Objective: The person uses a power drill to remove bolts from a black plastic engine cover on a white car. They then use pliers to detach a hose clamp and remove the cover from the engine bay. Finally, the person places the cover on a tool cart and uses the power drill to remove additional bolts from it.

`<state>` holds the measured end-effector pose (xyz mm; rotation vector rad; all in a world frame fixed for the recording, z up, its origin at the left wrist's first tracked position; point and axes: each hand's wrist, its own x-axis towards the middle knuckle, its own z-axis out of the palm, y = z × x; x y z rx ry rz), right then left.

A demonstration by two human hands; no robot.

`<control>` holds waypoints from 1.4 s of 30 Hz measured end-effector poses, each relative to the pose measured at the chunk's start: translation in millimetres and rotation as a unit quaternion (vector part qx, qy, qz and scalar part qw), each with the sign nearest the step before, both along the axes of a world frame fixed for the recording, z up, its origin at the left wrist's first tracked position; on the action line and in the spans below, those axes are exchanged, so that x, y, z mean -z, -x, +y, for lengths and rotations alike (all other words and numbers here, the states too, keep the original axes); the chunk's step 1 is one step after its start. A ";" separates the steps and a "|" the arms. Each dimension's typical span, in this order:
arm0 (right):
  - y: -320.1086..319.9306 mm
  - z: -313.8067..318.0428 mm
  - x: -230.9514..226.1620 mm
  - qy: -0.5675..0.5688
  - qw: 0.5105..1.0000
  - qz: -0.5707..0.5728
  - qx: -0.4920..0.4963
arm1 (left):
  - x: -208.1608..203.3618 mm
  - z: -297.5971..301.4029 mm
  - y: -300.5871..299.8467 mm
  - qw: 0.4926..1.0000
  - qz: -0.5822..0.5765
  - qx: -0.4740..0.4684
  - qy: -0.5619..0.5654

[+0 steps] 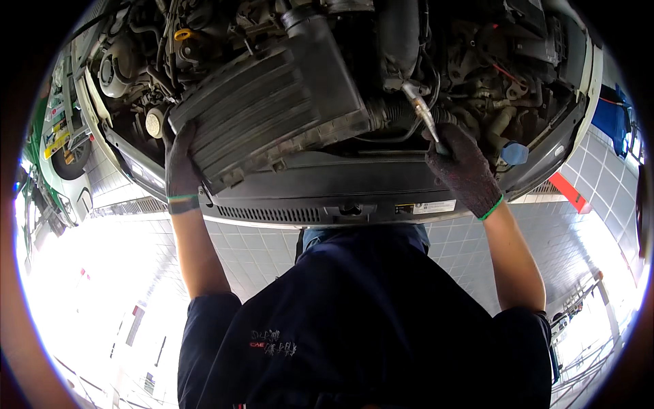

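Observation:
My left hand (182, 160), in a dark knit glove, grips the left end of a black ribbed air filter housing (252, 102). The housing lies tilted over the front of the engine bay, its left end lower and nearer to me. Part of my fingers is hidden along its edge. My right hand (463, 163), gloved alike with a green cuff edge, is closed around a slim silver metal tool (424, 112). The tool points up and away, its far end by a black duct (398, 41). Its exact kind I cannot make out.
A ribbed black hose (388, 114) runs right of the housing. A round pale cap (154, 123) sits to the left, a yellow dipstick loop (183, 34) farther back, and a blue cap (514, 153) to the right. The car's front panel (293, 187) crosses in front of me.

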<state>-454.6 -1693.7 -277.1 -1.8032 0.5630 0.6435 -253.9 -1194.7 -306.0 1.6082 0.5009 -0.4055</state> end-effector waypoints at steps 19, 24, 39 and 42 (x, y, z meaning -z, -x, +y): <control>40.6 3.6 -7.9 0.187 0.970 -0.156 -0.029 | -121.8 -36.2 39.5 0.972 -0.124 0.134 -0.152; 143.3 -25.6 20.4 0.394 0.867 -0.209 -0.222 | -100.1 -16.3 104.3 0.993 -0.039 0.010 -0.110; 133.6 -57.0 72.5 0.381 0.783 -0.349 -0.346 | -98.9 -6.5 104.7 0.998 -0.040 0.036 -0.011; 120.4 -57.5 60.5 0.342 0.816 -0.317 -0.340 | -93.2 4.4 102.8 0.999 -0.026 0.046 0.006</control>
